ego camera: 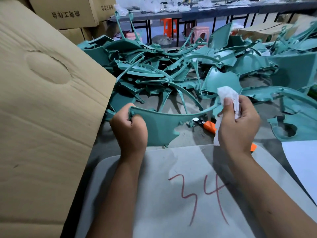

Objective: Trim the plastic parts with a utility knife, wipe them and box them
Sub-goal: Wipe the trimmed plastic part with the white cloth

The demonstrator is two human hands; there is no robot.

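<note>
Teal part (159,124): held above my lap, in front of the teal pile (188,66).
Left hand (130,129): I grip its left end.
Right hand (240,124): I pinch the white cloth (228,95) against its right tip.
Orange knife (210,126): on the floor beneath.
Cardboard box (42,100): at my left.

You had two bare arms in view, with no sleeves on them. Your left hand (129,130) wore no glove, ring or watch. Your right hand (239,127) was bare too, with a short, clean thumbnail. A small dark spot showed on your right forearm (267,200), low down near the elbow.
</note>
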